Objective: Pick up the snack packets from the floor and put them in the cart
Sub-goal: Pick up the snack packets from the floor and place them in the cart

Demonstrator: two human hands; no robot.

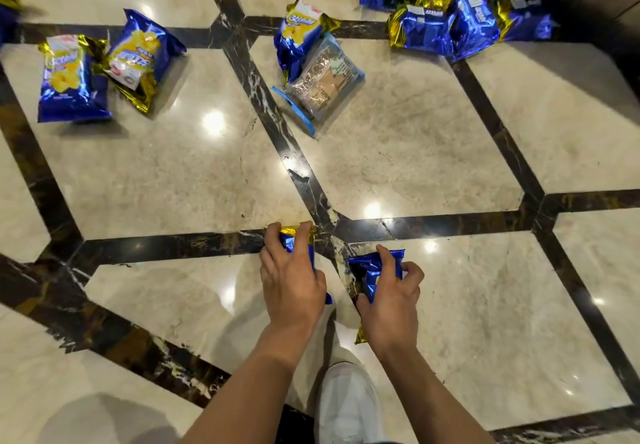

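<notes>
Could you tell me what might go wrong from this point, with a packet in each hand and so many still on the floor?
Both hands are full: the left hand and right hand each hold a blue packet, so neither can take another until they unload. No cart is in view, so that means a turn or carry. The right grip crumples its packet, which may crush the contents. The polished floor looks slippery near the shoe.

bare floor (398,152) separates hands from scattered packets (318,73).
</notes>
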